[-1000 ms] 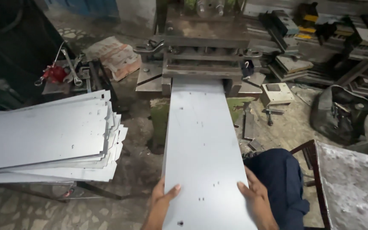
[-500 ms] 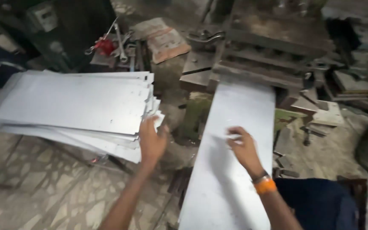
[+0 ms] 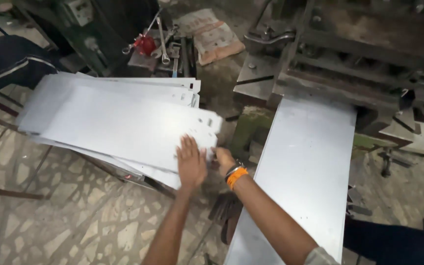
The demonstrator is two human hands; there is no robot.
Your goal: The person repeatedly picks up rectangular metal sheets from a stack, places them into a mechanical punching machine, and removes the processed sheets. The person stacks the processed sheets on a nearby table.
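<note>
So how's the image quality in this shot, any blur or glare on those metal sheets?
Head view: the top sheet of the stack looks motion-smeared, most at its right end; both the left hand and right hand are slightly soft. The long sheet at the press shows a soft, even sheen, no harsh glare. The machinery behind sits in dim shadow.

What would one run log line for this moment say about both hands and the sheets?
left hand: flat on stack of grey metal sheets | right hand: at stack's near edge, grip unclear | long grey metal sheet: lies at press, untouched
</note>
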